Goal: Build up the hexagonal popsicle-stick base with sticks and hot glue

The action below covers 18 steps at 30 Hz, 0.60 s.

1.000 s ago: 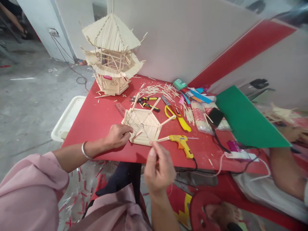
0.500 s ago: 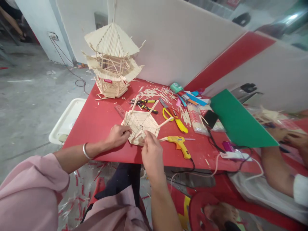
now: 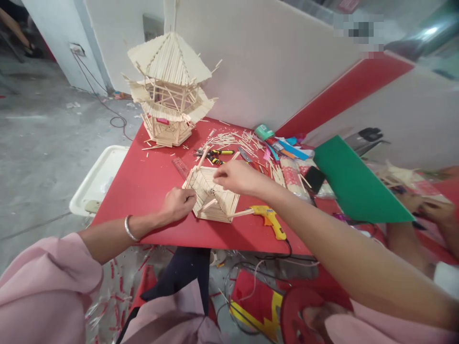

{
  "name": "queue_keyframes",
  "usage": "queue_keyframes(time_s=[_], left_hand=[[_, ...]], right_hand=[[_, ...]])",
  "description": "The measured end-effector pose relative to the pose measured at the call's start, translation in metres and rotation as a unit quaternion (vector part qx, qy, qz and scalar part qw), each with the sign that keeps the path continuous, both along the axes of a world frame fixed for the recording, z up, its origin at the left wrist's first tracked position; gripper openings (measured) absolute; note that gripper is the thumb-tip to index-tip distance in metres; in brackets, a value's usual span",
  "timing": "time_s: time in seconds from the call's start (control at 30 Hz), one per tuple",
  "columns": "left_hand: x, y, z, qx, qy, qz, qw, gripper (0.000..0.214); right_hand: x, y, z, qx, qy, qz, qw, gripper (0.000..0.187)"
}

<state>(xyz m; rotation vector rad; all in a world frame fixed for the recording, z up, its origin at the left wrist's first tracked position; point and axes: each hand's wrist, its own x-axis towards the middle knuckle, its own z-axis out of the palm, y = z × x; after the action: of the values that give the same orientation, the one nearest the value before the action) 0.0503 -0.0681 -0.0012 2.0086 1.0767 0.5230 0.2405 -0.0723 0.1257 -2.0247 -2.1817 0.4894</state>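
A flat hexagonal panel of wooden sticks lies on the red table. My left hand is closed on the panel's left edge, pinching it. My right hand reaches over the panel's far side with fingers curled together; whether they hold anything is hidden. A yellow glue gun lies just right of the panel. A stick-built pagoda model stands at the table's far left corner.
Pliers, loose sticks, stick packets and a green sheet crowd the table's right half. Another person's hands work at the far right. A white tray sits left of the table. Cables hang below the front edge.
My right hand has risen from the panel's near edge and reached across to its far side. The left hand has stayed on the panel's left edge.
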Motion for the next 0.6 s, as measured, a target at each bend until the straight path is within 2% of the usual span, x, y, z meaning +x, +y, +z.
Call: queue_keyframes(time_s=[0.03, 0.13, 0.23, 0.4, 0.6], left_hand=[[0.0, 0.0, 0.001, -0.001, 0.004, -0.002, 1.0, 0.024], [0.0, -0.001, 0.004, -0.008, 0.021, -0.006, 1.0, 0.024], [0.0, -0.002, 0.007, -0.022, 0.035, -0.008, 0.999, 0.024], [0.001, -0.003, 0.009, -0.023, 0.05, -0.018, 0.998, 0.024], [0.001, -0.001, 0.006, -0.015, 0.052, -0.021, 0.998, 0.021]], right_hand=[[-0.005, 0.01, -0.008, -0.042, -0.007, -0.018, 0.999, 0.02], [-0.023, 0.026, -0.028, -0.11, -0.011, -0.067, 0.992, 0.026], [-0.033, 0.033, -0.038, -0.165, 0.005, -0.091, 0.982, 0.03], [-0.029, 0.038, -0.041, -0.264, 0.052, -0.134, 0.954, 0.035], [-0.028, 0.036, -0.039, -0.296, 0.091, -0.165, 0.936, 0.029]])
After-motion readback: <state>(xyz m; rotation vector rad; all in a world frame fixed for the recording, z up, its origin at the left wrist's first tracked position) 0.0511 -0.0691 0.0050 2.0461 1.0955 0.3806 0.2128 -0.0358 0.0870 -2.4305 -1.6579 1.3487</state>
